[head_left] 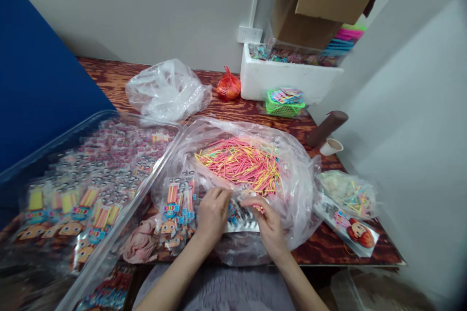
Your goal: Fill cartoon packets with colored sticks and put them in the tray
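My left hand (214, 211) is closed, its fingertips bent down at the left edge of some shiny printed packets (242, 223); what they pinch is hidden. Between the fingers of my right hand (270, 226) are a few short pink sticks (258, 208), held over the right side of those packets. Just beyond both hands, a heap of thin pink and yellow sticks (239, 160) lies on an opened clear plastic bag (297, 194). To the left of my left hand are filled packets (175, 209) with cartoon figures and coloured sticks showing through.
A large clear bin (146, 187) of filled packets stands at left, beside a crumpled pink cloth (142, 242). Behind are a plastic bag (168, 90), red bag (228, 86), white foam box (288, 77) and green basket (284, 107). A paper cup (331, 147) stands right.
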Demonstrator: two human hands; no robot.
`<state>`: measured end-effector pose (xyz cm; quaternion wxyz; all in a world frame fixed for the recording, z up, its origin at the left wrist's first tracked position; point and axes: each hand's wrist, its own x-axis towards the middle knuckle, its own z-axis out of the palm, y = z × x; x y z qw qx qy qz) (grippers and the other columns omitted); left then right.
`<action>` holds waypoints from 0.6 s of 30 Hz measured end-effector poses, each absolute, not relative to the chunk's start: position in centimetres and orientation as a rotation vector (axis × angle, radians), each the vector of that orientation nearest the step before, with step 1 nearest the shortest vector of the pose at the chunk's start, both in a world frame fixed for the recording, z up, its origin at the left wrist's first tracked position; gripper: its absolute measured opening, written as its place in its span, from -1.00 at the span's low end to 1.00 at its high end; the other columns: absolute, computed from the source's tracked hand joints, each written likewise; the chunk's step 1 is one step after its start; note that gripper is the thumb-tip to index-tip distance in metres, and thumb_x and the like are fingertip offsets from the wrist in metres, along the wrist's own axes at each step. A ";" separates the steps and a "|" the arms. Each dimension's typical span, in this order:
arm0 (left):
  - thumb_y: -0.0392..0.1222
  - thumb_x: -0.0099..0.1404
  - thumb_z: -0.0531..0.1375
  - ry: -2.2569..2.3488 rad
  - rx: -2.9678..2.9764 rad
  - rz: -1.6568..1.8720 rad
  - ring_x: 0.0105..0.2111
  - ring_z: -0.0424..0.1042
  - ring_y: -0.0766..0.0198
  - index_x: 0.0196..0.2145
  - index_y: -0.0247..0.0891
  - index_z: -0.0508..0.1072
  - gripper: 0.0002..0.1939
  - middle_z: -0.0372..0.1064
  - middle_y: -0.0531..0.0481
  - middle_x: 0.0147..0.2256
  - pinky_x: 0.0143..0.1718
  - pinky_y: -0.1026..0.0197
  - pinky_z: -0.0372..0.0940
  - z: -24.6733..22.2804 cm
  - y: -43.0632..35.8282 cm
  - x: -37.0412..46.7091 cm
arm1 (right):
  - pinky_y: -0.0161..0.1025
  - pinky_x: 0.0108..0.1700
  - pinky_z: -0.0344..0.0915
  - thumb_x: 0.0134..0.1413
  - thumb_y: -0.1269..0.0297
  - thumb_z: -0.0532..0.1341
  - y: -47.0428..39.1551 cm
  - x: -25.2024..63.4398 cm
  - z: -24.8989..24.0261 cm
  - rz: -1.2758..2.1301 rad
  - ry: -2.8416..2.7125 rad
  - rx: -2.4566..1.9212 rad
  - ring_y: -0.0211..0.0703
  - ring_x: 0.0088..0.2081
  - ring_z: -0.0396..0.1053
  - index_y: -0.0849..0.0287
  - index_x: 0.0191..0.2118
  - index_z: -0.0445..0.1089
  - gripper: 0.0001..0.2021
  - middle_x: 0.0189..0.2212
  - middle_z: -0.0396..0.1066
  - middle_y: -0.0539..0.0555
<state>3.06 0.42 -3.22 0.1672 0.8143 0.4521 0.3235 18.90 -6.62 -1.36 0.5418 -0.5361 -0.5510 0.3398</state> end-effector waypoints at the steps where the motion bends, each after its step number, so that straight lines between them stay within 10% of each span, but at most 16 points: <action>1: -0.27 0.41 0.03 1.302 2.263 0.953 -0.22 0.42 0.14 -0.18 -0.24 0.50 -0.76 0.46 -0.10 -0.27 -0.18 0.11 0.33 -2.8 0.6 2.7 | -0.15 -0.02 0.30 0.30 0.33 0.08 -6.6 19.0 -1.4 0.808 -1.308 -1.278 -0.07 -0.11 0.41 0.05 -0.14 0.48 -0.78 -0.19 0.50 0.07; 18: -0.22 0.41 0.07 1.181 1.874 1.067 -0.16 0.40 0.20 -0.15 -0.20 0.52 -0.77 0.44 -0.06 -0.21 -0.14 0.18 0.27 -2.2 0.4 0.1 | -0.17 -0.04 0.28 0.23 0.26 0.18 -3.5 18.6 -0.2 0.892 -1.107 -1.229 -0.10 -0.16 0.43 0.09 -0.23 0.49 -0.86 -0.26 0.52 0.05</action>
